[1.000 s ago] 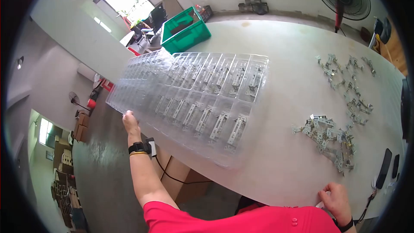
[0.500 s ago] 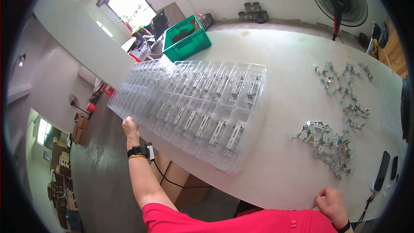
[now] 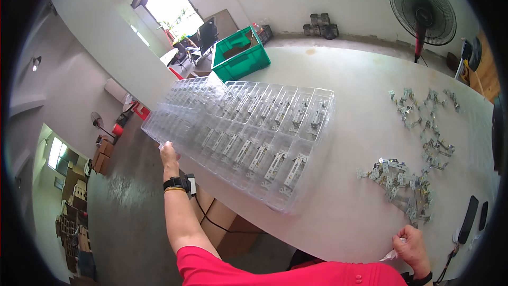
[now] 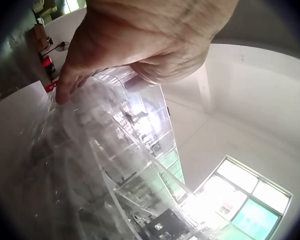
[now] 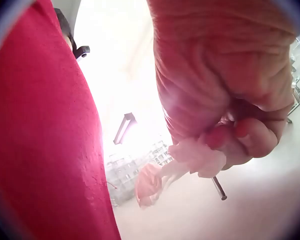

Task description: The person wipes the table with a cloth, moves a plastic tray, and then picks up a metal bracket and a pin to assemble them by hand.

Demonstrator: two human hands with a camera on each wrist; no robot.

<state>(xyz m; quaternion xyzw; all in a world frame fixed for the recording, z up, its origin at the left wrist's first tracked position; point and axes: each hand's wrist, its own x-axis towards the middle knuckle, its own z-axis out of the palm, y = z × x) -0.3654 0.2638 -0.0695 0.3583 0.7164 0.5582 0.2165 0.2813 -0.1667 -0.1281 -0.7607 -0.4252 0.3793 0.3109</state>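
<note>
Clear plastic trays (image 3: 254, 182) lie on the table, their long compartments holding slim metal parts (image 3: 293, 172). At the near left corner, my left hand (image 3: 169, 159) grips the tray edge; in the left wrist view the hand (image 4: 145, 40) has its fingers bent over the clear plastic (image 4: 85, 165). My right hand (image 3: 411, 249) rests near the table's front edge, below a heap of metal parts (image 3: 399, 182). From the right wrist view, this hand (image 5: 230, 85) is curled round a crumpled whitish piece (image 5: 195, 157), and a thin metal pin (image 5: 219, 189) sticks out below the fingers.
More metal parts (image 3: 434, 151) lie scattered at the right of the table (image 3: 338, 222). A green crate (image 3: 243, 63) stands behind the trays. A black phone-like object (image 3: 468, 220) with a strap lies at the right edge. Behind stands a fan (image 3: 422, 13).
The head view has shifted, so the table sits slightly lower in the picture. More of the whitish piece shows beside my right hand. My left hand stays at the tray corner.
</note>
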